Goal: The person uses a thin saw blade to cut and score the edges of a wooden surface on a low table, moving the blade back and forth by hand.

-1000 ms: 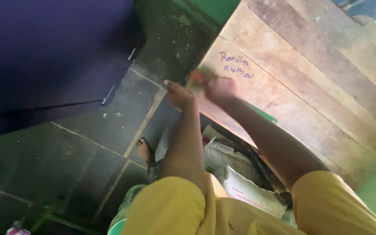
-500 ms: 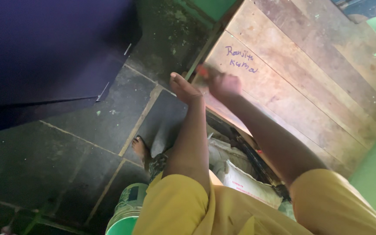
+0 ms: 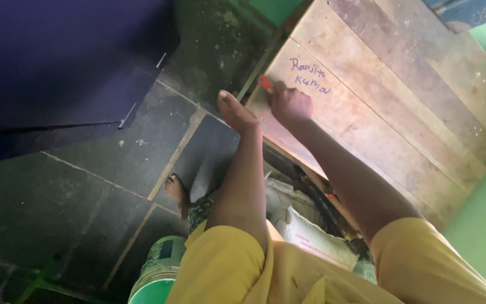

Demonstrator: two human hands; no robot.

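A wooden plank table [image 3: 400,107] fills the upper right, with blue handwriting near its left end. My right hand [image 3: 289,104] is closed around a small red object [image 3: 265,83], held at the table's left edge just below the writing. What the red object is cannot be made out. My left hand [image 3: 236,111] is flat with fingers together, resting against the table's corner edge and holding nothing. Both arms reach forward out of yellow sleeves [image 3: 226,270].
Dark stone floor tiles [image 3: 113,169] lie below. A large dark blue panel [image 3: 57,62] covers the upper left. My bare foot [image 3: 176,191] stands on the floor. White sacks [image 3: 316,239] sit under the table, and a green bucket [image 3: 156,276] is beside my leg. A green wall [image 3: 485,225] is at right.
The view has shifted, so the table and floor sit a little differently. My right hand with the red object stays at the table's edge, and my left hand stays beside it.
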